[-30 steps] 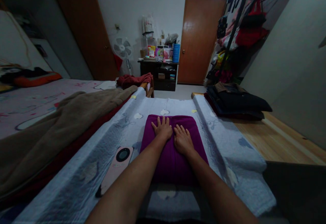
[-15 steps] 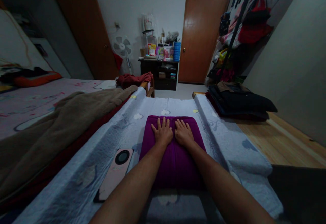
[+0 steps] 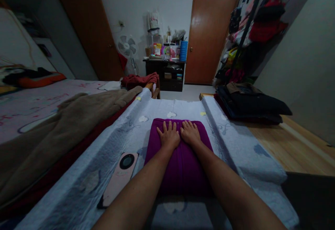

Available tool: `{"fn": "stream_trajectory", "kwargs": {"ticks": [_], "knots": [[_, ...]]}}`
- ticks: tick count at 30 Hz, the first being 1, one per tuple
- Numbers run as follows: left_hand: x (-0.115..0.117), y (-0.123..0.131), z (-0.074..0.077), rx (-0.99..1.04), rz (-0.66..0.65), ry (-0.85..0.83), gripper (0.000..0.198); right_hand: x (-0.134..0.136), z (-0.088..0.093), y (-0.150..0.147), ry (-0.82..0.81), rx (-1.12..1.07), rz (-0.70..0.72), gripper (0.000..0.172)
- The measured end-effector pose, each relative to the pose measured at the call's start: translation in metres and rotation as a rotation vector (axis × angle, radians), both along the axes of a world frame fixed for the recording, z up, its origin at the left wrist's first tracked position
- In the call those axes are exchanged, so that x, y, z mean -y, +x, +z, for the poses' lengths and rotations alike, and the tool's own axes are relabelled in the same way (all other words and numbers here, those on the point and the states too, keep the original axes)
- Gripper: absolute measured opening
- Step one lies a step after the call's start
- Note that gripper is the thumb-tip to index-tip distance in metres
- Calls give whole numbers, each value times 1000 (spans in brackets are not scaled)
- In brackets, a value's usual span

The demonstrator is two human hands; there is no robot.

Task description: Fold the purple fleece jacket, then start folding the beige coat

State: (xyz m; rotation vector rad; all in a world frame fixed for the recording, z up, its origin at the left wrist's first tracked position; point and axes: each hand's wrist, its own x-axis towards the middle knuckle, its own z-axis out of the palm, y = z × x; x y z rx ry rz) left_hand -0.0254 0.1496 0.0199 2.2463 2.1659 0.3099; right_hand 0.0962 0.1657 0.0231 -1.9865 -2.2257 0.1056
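A folded purple cloth (image 3: 180, 163) lies on a pale blue quilt (image 3: 125, 132) in front of me. My left hand (image 3: 169, 136) presses flat on the cloth's far half, fingers stretched out. Beside it, my right hand (image 3: 190, 132) also lies flat on the cloth with fingers spread, reaching almost to the far edge. The two hands touch side by side. Neither holds anything.
A pink phone (image 3: 119, 179) lies on the quilt left of the cloth. A brown blanket (image 3: 75, 115) is heaped on the bed at left. A stack of dark folded clothes (image 3: 251, 104) sits on a wooden surface (image 3: 295, 146) at right. Beyond are a fan (image 3: 127, 47), a cluttered dark cabinet (image 3: 164, 71) and a door (image 3: 208, 31).
Both hands have slid a little farther away along the purple cloth, the right one catching up level with the left. The view has shifted slightly.
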Motion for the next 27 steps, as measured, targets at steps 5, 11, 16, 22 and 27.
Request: {"fn": "stream_trajectory", "kwargs": {"ticks": [5, 11, 16, 22, 27], "knots": [[0, 1, 2, 16, 0, -9, 55, 0, -4, 0, 21, -4, -17, 57], [0, 1, 7, 19, 3, -44, 56, 9, 0, 1, 4, -2, -6, 57], [-1, 1, 6, 24, 7, -54, 56, 24, 5, 3, -61, 1, 0, 57], [1, 0, 0, 33, -7, 33, 59, 48, 9, 6, -110, -28, -4, 58], [1, 0, 3, 57, -7, -1, 64, 53, 9, 7, -74, -27, -2, 57]]}}
